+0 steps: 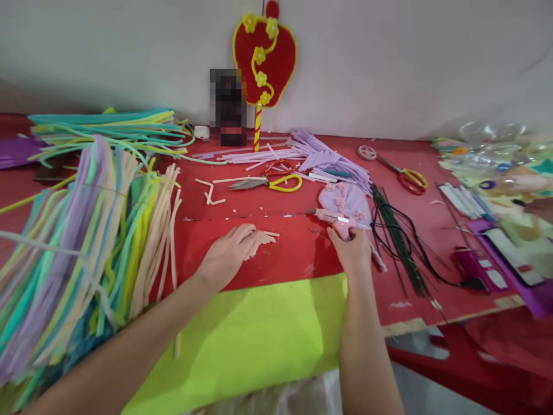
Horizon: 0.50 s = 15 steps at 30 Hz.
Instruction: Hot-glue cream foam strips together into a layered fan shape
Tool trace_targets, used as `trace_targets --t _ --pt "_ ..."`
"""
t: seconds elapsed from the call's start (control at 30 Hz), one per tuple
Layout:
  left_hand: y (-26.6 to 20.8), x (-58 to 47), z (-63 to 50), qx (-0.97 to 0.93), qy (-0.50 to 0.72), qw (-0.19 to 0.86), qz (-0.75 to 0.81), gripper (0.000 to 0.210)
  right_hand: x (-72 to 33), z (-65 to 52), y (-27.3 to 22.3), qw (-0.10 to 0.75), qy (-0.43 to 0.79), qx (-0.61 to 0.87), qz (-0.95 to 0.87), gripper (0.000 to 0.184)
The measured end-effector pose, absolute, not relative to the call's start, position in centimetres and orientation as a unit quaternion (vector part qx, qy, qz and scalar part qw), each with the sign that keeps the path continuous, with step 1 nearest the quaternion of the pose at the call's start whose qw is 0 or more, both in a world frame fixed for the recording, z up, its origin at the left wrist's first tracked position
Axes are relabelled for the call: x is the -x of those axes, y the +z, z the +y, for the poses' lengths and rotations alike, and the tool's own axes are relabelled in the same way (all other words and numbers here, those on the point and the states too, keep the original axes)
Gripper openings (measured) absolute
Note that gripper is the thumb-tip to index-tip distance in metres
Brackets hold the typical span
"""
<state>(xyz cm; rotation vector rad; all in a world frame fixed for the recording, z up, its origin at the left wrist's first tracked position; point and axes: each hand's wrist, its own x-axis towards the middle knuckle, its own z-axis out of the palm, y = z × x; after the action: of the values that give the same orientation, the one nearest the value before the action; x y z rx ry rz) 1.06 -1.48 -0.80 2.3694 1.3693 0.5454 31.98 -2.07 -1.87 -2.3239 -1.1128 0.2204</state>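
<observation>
My left hand (pixel 231 253) is on the red table, its fingers bent together over several short cream pipe cleaners (pixel 261 239) whose ends poke out to the right. My right hand (pixel 355 253) is closed round the handle of a pink glue gun (pixel 334 217), nozzle to the left and a clear glue stick at its back. Just behind the glue gun lies a lilac fan-shaped piece (pixel 352 199) with pink trim, partly covered. Scissors with yellow handles (pixel 285 183) lie behind, between my hands. Bent cream pipe cleaner bits (pixel 210 193) are beyond my left hand.
Pastel pipe cleaner bundles (pixel 86 230) fill the left side. Lilac pipe cleaners (pixel 319 153) lie at the back near a red fan (pixel 265 63). On the right are green wires (pixel 397 242), a black cord, more scissors (pixel 410 177) and a purple box (pixel 477 271). A lime sheet (pixel 259 334) hangs in front.
</observation>
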Motion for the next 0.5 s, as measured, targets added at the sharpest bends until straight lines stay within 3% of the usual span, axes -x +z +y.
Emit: trace_targets --t 0.17,0.37,0.5 --pt "-0.2 -1.2 -1.4 -0.898 0.158 0.080 0.402 0.037 -31.6 -2.5 -1.2 0.297 0.052 0.859 -0.413 0.046" --pt "-0.6 -1.0 -1.2 -0.907 0.158 0.071 0.383 0.040 -28.6 -3.5 0.8 0.345 0.078 0.832 -0.428 0.041" --pt "-0.8 -0.9 -1.2 -0.913 0.159 0.054 0.371 0.042 -26.8 -3.9 1.1 0.287 0.134 0.813 -0.488 0.051"
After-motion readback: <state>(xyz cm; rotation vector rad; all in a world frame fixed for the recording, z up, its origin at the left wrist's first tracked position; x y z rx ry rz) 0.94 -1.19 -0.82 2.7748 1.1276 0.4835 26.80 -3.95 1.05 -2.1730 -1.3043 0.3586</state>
